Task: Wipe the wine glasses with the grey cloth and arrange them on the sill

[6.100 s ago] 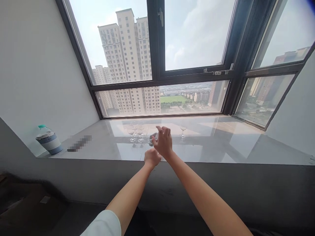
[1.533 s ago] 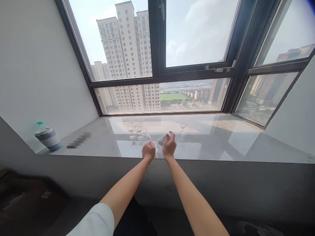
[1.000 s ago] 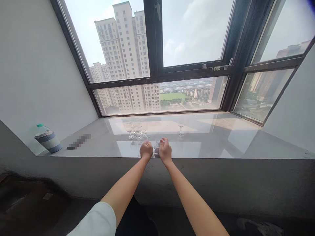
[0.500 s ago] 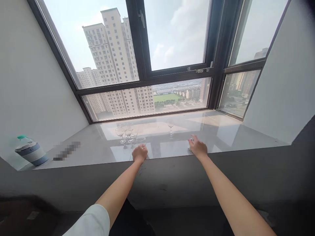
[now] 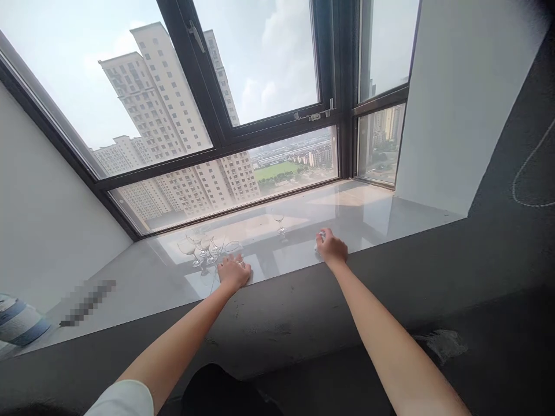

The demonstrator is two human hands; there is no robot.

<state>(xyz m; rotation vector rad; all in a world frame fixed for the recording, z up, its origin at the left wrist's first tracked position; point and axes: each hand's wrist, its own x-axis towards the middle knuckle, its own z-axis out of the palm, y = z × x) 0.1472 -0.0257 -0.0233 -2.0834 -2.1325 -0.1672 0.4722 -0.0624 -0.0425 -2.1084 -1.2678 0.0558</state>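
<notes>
My left hand [image 5: 235, 273] lies low over the front of the glossy sill [image 5: 151, 294], with its fingers apart. Just beyond its fingertips shows the round, clear rim of a glass [image 5: 232, 247]; the hand covers whatever is below it. My right hand [image 5: 332, 248] is curled around a crumpled white cloth [image 5: 318, 249] near the sill's front edge, and the fingers hide most of it. Several clear stemmed wine glasses [image 5: 203, 248] stand upright in a cluster to the left of my left hand. One more wine glass [image 5: 280, 221] stands alone between and beyond my hands.
A blue and white striped container [image 5: 23, 323] stands at the sill's left end, cut off by the view's edge. Near it lies a dark, blurred-out object [image 5: 89, 303]. Behind the sill rises a dark-framed window [image 5: 221, 141]. A beaded chain [image 5: 515, 185] hangs at the right.
My view has tilted and swung to the right. My left hand has gone from a closed fist to spread fingers. The right hand remains curled on the cloth, and the glasses stay standing.
</notes>
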